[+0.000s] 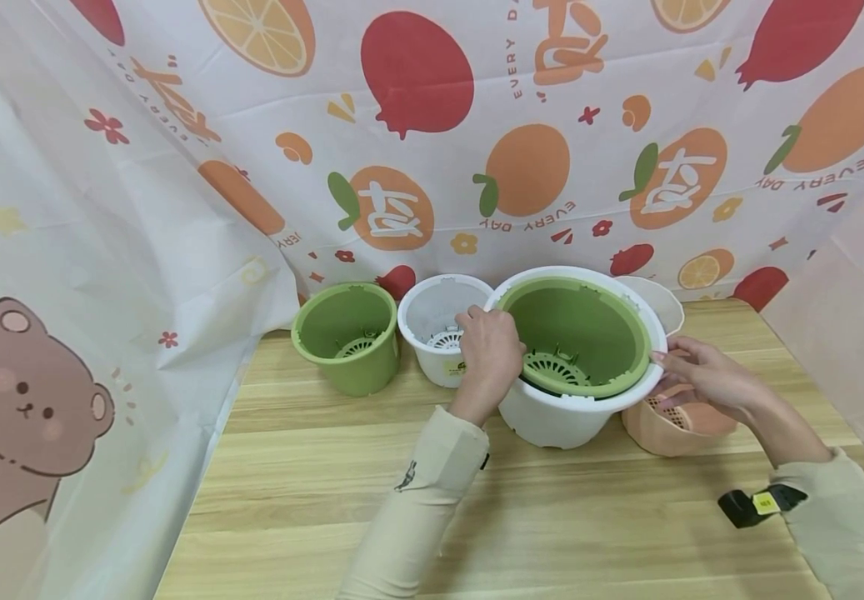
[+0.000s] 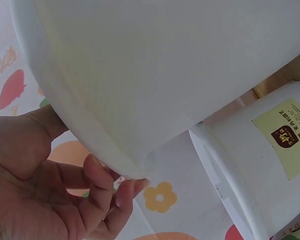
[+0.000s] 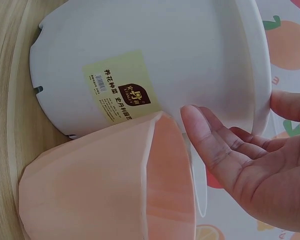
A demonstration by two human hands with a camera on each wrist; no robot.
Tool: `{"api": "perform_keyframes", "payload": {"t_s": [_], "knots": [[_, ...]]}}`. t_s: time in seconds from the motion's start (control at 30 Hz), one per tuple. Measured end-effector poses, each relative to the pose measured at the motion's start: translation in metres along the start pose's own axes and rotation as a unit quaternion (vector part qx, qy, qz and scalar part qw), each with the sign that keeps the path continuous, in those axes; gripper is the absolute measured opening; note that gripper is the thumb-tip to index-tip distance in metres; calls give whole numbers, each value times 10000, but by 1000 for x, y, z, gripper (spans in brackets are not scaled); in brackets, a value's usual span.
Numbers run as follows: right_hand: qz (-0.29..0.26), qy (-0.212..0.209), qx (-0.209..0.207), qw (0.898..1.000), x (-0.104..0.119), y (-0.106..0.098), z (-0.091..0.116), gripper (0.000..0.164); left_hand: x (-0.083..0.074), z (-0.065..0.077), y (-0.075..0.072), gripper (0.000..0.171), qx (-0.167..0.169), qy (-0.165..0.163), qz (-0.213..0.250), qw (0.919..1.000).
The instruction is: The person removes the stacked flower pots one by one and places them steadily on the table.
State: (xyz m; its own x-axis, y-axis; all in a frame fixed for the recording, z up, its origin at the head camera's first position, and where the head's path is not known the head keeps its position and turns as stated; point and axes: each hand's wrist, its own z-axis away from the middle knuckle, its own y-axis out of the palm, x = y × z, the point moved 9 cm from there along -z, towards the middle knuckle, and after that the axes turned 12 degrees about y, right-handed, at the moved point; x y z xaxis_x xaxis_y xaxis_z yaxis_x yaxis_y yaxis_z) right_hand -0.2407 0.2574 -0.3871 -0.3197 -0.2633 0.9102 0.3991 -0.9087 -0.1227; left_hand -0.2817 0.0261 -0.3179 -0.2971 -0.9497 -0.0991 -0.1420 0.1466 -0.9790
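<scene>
A large white flowerpot [image 1: 555, 421] with a green flowerpot [image 1: 585, 333] nested inside it stands on the wooden table, beside a peach pot. My left hand [image 1: 490, 354] grips the white pot's rim on its left side; in the left wrist view the fingers [image 2: 97, 187] curl around that rim. On the opposite side my right hand [image 1: 709, 379] holds the rim, with the thumb on top and fingers underneath. The right wrist view shows the right hand [image 3: 260, 160] at the rim, just above the peach pot [image 3: 90, 180], and a yellow label [image 3: 122, 87] on the white pot.
Left of the large pot stand a smaller white pot [image 1: 432, 358] and a green pot [image 1: 360, 375]. A pale translucent-looking rim [image 1: 660, 304] shows behind the large pot at right. A fruit-print cloth [image 1: 432, 167] hangs behind the wooden table [image 1: 289, 500].
</scene>
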Motion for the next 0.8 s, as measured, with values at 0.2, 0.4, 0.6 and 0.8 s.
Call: {"api": "perform_keyframes", "payload": {"t_s": [0.2, 0.4, 0.6, 0.8], "knots": [[-1, -14, 12, 10000, 0, 1, 0, 33, -2, -1, 0, 29, 7, 164, -261, 9995], [12, -26, 42, 10000, 0, 1, 0, 33, -3, -1, -1, 31, 25, 221, -432, 9988], [25, 13, 4, 10000, -1, 0, 0, 35, -1, -2, 0, 35, 149, 215, -249, 9993], [35, 22, -25, 10000, -1, 0, 0, 37, -1, -2, 0, 39, 164, 214, -52, 9996]]}}
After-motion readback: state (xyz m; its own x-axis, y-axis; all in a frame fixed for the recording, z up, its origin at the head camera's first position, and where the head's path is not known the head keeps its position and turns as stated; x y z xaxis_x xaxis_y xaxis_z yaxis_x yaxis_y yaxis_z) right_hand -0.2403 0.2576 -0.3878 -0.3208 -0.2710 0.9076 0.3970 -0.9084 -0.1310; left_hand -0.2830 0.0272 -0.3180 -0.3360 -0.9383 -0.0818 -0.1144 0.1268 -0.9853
